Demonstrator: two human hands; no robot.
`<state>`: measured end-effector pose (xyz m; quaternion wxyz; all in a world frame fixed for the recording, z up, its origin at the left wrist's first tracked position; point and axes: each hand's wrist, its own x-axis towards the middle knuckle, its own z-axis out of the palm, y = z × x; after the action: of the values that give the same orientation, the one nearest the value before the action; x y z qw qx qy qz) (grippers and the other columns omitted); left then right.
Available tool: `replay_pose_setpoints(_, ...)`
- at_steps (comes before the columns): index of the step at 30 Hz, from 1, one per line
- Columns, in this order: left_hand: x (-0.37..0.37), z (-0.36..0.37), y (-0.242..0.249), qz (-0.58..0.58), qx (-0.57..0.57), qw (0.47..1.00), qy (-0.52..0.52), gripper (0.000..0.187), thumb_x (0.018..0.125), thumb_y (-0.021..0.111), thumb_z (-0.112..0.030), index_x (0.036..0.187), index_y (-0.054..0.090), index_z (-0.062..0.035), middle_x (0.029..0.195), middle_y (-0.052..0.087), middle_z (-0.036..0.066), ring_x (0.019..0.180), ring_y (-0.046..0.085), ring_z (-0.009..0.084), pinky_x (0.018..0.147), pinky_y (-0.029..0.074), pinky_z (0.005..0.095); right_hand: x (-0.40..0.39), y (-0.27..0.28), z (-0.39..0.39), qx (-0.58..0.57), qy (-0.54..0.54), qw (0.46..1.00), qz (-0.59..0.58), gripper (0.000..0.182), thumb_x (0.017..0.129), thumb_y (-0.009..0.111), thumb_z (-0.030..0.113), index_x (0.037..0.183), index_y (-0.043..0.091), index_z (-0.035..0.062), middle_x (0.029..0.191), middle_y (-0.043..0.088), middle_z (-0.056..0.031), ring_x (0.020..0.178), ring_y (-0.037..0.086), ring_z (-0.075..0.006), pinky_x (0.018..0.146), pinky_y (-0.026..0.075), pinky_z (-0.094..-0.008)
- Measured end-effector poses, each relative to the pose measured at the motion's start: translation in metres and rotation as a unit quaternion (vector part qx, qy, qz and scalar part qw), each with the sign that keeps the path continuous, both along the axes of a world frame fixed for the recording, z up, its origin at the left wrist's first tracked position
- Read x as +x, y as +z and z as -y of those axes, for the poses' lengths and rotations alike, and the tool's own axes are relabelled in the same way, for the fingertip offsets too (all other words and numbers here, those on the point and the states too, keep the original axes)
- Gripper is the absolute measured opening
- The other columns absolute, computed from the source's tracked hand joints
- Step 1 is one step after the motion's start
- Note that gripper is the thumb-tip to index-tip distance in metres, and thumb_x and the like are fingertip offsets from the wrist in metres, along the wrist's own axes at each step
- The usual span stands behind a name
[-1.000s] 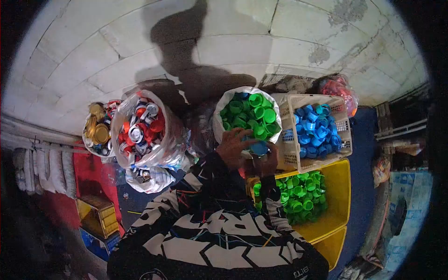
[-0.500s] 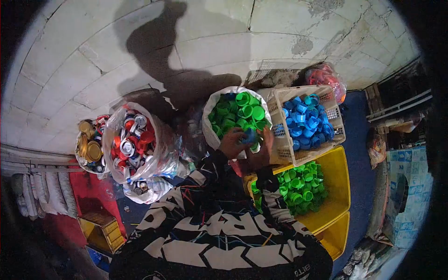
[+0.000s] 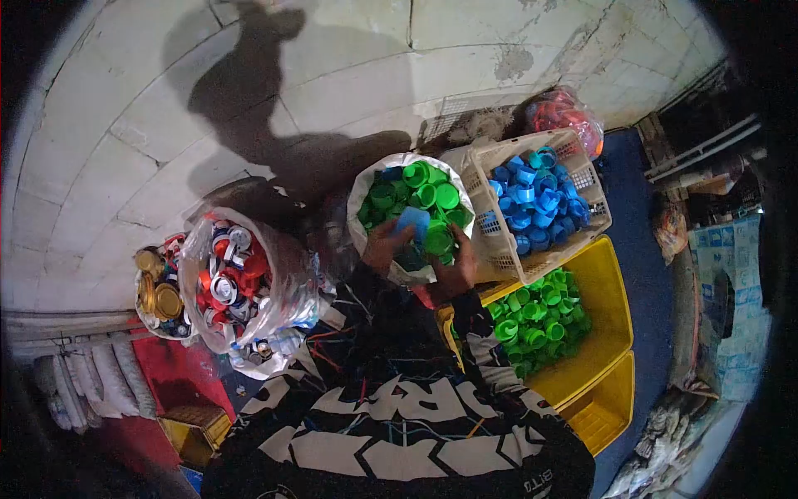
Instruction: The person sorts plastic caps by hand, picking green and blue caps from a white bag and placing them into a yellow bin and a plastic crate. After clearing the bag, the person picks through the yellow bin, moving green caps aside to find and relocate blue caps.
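Note:
My left hand grips a blue plastic cap, slightly blurred, over the front of a white sack. That sack is full of green caps, with a few darker ones among them. At its front right edge, my right hand has its thumb and fingers curled around a green cap. Just right of the sack stands a pale plastic crate of blue caps.
A yellow bin with green caps stands below the crate. To the left are a clear bag of red and white caps and a sack of gold lids. A wall rises behind; bundled sacks lie far left.
The blue cap has moved up and left with my left hand. My right hand has shifted left and lower, and a green cap now shows between its fingers. The camera view has turned slightly.

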<state>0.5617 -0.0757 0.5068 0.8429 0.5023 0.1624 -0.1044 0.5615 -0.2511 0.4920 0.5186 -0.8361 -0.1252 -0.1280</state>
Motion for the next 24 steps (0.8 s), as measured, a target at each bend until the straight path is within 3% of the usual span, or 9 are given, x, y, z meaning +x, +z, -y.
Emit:
replay_pose_setpoints(3, 0.014, -0.008, -0.001, 0.031, 0.01, 0.999, 0.021, 0.038, 0.079, 0.07, -0.026, 0.108, 0.061, -0.0041, 0.096, 0.061, 0.003, 0.082, 0.057, 0.0123, 0.072, 0.047, 0.0262, 0.001, -0.016, 0.008, 0.137, -0.008, 0.989, -0.047, 0.067, 0.067, 0.077, 0.011, 0.124, 0.043, 0.003, 0.109, 0.056, -0.0152, 0.099, 0.058, -0.0264, 0.084, 0.049, -0.0367)
replay_pose_setpoints(6, 0.043, -0.025, -0.028, 0.194, 0.332, 0.923, 0.023, 0.034, 0.077, 0.071, -0.028, 0.101, 0.064, -0.0045, 0.093, 0.061, 0.003, 0.079, 0.056, 0.0093, 0.064, 0.046, 0.0239, -0.001, -0.002, 0.012, 0.155, -0.025, 0.985, -0.077, 0.068, 0.066, 0.079, 0.012, 0.123, 0.043, 0.0006, 0.111, 0.055, -0.0147, 0.1, 0.057, -0.0238, 0.085, 0.049, -0.0346)
replay_pose_setpoints(9, 0.046, -0.02, 0.018, 0.107, 0.242, 0.964, 0.023, 0.029, 0.077, 0.07, -0.027, 0.096, 0.065, -0.0051, 0.093, 0.061, 0.003, 0.077, 0.057, 0.0086, 0.06, 0.045, 0.0232, -0.004, -0.004, 0.014, 0.124, -0.024, 0.991, -0.043, 0.067, 0.067, 0.079, 0.013, 0.121, 0.043, -0.001, 0.11, 0.055, -0.0159, 0.1, 0.058, -0.0239, 0.084, 0.049, -0.0338)
replay_pose_setpoints(15, 0.04, -0.029, 0.007, 0.045, 0.119, 0.991, 0.042, 0.04, 0.081, 0.067, -0.029, 0.108, 0.059, -0.0008, 0.097, 0.061, 0.007, 0.082, 0.059, 0.0156, 0.074, 0.049, 0.0298, 0.0, -0.026, 0.011, 0.169, -0.029, 0.983, -0.061, 0.065, 0.068, 0.078, 0.014, 0.121, 0.044, -0.0003, 0.11, 0.055, -0.0157, 0.095, 0.059, -0.0239, 0.08, 0.05, -0.0344)
replay_pose_setpoints(17, 0.031, -0.032, 0.004, 0.186, 0.212, 0.958, 0.058, 0.034, 0.081, 0.067, -0.026, 0.104, 0.061, -0.0013, 0.091, 0.062, 0.005, 0.079, 0.059, 0.0136, 0.07, 0.05, 0.0284, 0.003, -0.017, 0.01, 0.063, -0.064, 0.994, -0.064, 0.066, 0.068, 0.079, 0.02, 0.12, 0.044, -0.0003, 0.111, 0.054, -0.0162, 0.095, 0.058, -0.0243, 0.08, 0.048, -0.036)
replay_pose_setpoints(19, 0.026, -0.035, 0.004, 0.182, 0.201, 0.96, 0.07, 0.031, 0.082, 0.066, -0.024, 0.102, 0.061, -0.0012, 0.09, 0.062, 0.004, 0.079, 0.06, 0.0135, 0.068, 0.051, 0.0281, 0.009, -0.003, 0.008, 0.024, -0.084, 0.993, -0.081, 0.07, 0.067, 0.079, 0.02, 0.122, 0.041, -0.0006, 0.114, 0.053, -0.0169, 0.098, 0.056, -0.024, 0.081, 0.047, -0.0358)
replay_pose_setpoints(21, 0.021, -0.039, 0.018, 0.031, 0.087, 0.993, 0.08, 0.032, 0.083, 0.065, -0.024, 0.103, 0.06, -0.0005, 0.093, 0.062, 0.004, 0.082, 0.06, 0.0153, 0.07, 0.051, 0.0291, 0.018, 0.009, 0.0, 0.053, -0.089, 0.988, -0.116, 0.077, 0.066, 0.079, 0.017, 0.126, 0.035, -0.0014, 0.118, 0.05, -0.0178, 0.105, 0.053, -0.0231, 0.084, 0.046, -0.0337)
replay_pose_setpoints(22, 0.018, -0.046, 0.008, 0.039, 0.075, 0.993, 0.078, 0.032, 0.083, 0.065, -0.024, 0.107, 0.059, -0.0032, 0.098, 0.06, 0.005, 0.088, 0.059, 0.0171, 0.073, 0.051, 0.0319, 0.027, 0.002, -0.008, 0.143, -0.097, 0.984, -0.051, 0.077, 0.066, 0.08, 0.022, 0.125, 0.037, -0.0013, 0.116, 0.052, -0.0178, 0.105, 0.053, -0.024, 0.083, 0.046, -0.0342)
replay_pose_setpoints(24, 0.012, -0.059, -0.012, 0.035, 0.05, 0.995, 0.084, 0.034, 0.083, 0.065, -0.023, 0.112, 0.057, -0.0073, 0.105, 0.058, 0.007, 0.096, 0.057, 0.02, 0.078, 0.051, 0.036, 0.038, -0.017, -0.014, 0.073, -0.125, 0.989, -0.04, 0.075, 0.067, 0.078, 0.024, 0.125, 0.038, -0.0013, 0.115, 0.053, -0.0181, 0.104, 0.053, -0.0271, 0.083, 0.045, -0.0365)
